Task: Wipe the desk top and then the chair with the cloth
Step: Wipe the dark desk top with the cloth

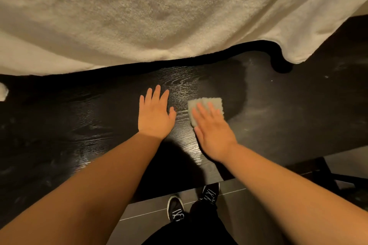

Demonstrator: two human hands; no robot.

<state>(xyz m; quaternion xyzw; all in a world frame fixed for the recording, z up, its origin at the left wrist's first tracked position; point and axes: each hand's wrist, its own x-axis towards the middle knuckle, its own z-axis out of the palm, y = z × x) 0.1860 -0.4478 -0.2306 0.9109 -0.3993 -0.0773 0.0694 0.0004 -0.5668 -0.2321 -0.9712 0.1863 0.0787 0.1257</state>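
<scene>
Right grip (215,135) fingers straight, pressing grey cloth (207,103), mid dark table (79,125), left grip (155,117) flat, empty, beside it

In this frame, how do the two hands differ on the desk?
The right hand presses flat on the small cloth; the left hand rests on bare desk top. The right hand looks slightly blurred, the left hand sharp. Both are palm down with straight fingers.

I read this as a room in a home, likely a bedroom or study. A plush cream blanket (159,6) fills the upper frame, a dark wood-grain desk top (79,125) spans the middle, and grey tiled floor (151,211) shows at bottom centre.
</scene>
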